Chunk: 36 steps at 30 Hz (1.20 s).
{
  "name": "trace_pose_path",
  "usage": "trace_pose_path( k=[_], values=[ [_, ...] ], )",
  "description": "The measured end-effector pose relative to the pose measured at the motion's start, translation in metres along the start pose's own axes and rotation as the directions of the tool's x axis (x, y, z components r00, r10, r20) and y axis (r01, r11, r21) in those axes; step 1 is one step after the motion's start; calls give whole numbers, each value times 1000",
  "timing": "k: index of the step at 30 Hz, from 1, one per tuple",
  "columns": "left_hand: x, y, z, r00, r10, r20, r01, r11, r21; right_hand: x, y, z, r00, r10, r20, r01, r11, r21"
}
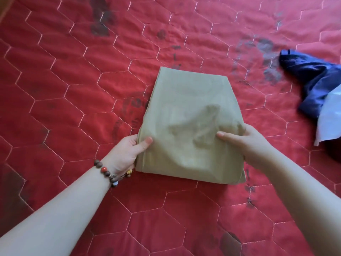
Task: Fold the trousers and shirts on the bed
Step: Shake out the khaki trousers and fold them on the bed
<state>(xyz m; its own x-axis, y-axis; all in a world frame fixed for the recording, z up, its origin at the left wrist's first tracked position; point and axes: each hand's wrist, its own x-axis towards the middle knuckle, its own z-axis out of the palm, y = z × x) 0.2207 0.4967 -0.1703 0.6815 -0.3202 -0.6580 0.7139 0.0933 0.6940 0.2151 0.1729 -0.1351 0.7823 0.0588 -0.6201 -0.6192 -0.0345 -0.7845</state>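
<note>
A khaki garment (188, 115), folded into a thick rectangle, lies in the middle of the red quilted bed (73, 89). My left hand (129, 152) grips its near left edge, thumb on top and fingers tucked underneath. My right hand (245, 145) grips its near right edge the same way, thumb lying across the top. The near end of the garment looks slightly lifted off the bed. A beaded bracelet (110, 175) sits on my left wrist.
A crumpled dark blue garment (313, 78) lies at the right edge of the bed, with a pale blue-white cloth (330, 117) partly over it. The red cover carries dark faded patches and stitched hexagons.
</note>
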Motion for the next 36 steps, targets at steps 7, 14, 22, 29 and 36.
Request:
trace_pose_path(
  k=[7,14,22,29,36],
  values=[
    [-19,-37,-2,974,-217,-60,223,969,106,-28,61,20,945,327,0,-327,944,41],
    [-4,-28,5,970,-115,-212,193,898,395,-13,48,20,973,177,-148,-150,972,180],
    [-3,-29,16,937,-75,-341,249,828,502,37,11,18,958,130,-255,-130,991,16],
    [67,54,29,933,136,-333,27,897,441,84,-35,13,902,-28,-431,-28,992,-123],
    [133,84,43,835,390,-389,-64,770,635,113,-36,13,862,-166,-478,-6,941,-338]
  ],
)
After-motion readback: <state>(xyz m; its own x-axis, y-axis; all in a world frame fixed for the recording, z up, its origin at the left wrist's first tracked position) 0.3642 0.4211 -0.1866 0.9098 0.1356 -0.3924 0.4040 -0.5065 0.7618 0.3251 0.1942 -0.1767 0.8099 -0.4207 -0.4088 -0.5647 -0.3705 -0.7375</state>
